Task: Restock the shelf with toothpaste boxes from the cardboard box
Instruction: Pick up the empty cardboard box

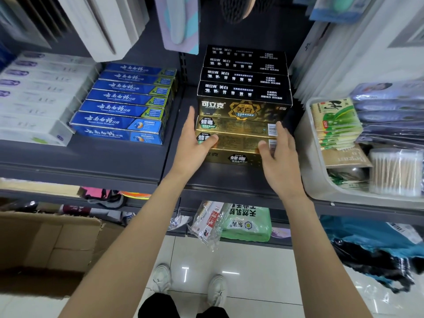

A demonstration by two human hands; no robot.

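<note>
Cardboard box (46,244) sits low left on the floor. Left hand (195,136) and right hand (278,150), fingers straight, bracket the ends of the front gold toothpaste boxes (236,136) on the shelf (91,157). Push evenly from both ends (keep labels forward), square against the black-boxed row (243,88) behind.

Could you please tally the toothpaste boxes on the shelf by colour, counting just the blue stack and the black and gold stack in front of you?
Blue boxes: 7
Black boxes: 4
Gold boxes: 3, counting the front two that the left hand and right hand steady
Total: 14
</note>
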